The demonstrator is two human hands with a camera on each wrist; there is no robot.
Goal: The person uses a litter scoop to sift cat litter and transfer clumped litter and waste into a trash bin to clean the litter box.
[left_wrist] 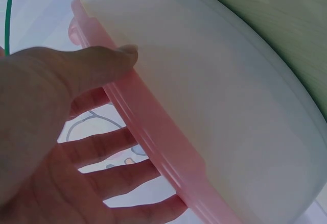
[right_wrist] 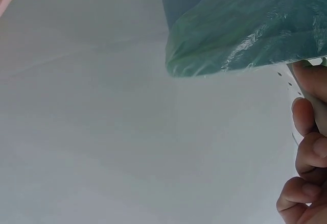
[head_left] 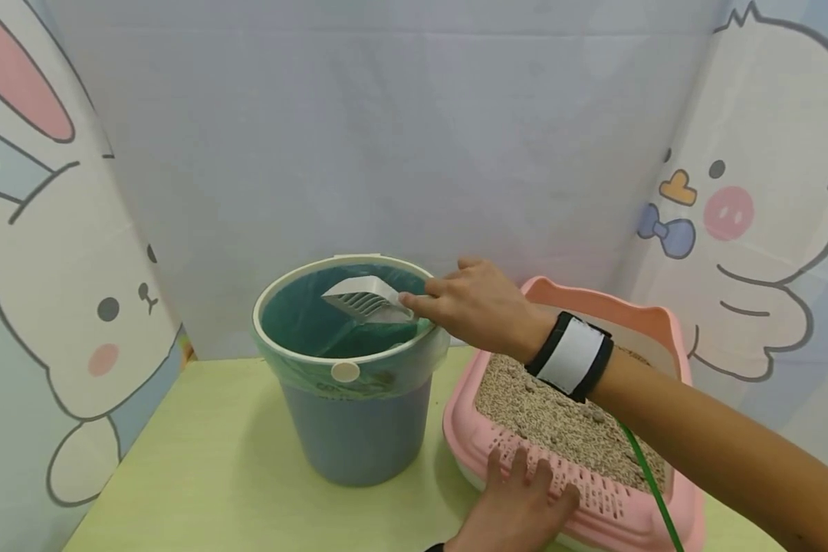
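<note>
My right hand [head_left: 483, 303] grips the handle of a white slotted litter scoop [head_left: 369, 299] above the mouth of a blue-grey bin [head_left: 362, 429]. The scoop's head is tilted over the bin, and no litter shows in it. The right wrist view shows curled fingers [right_wrist: 311, 152] around the handle, beside the bin's green liner bag [right_wrist: 235, 45]. My left hand [head_left: 514, 510] holds the near rim of a pink and white litter box [head_left: 472, 429], fingers spread over the perforated edge. In the left wrist view its thumb [left_wrist: 102, 68] presses the rim's outer side.
Tan granular litter [head_left: 559, 425] with a few darker clumps fills the box, right of the bin. Both stand on a light green tabletop [head_left: 200, 460]. Behind hangs a pale curtain [head_left: 386, 153] with cartoon animals at the sides. A green cord [head_left: 652, 483] crosses the box.
</note>
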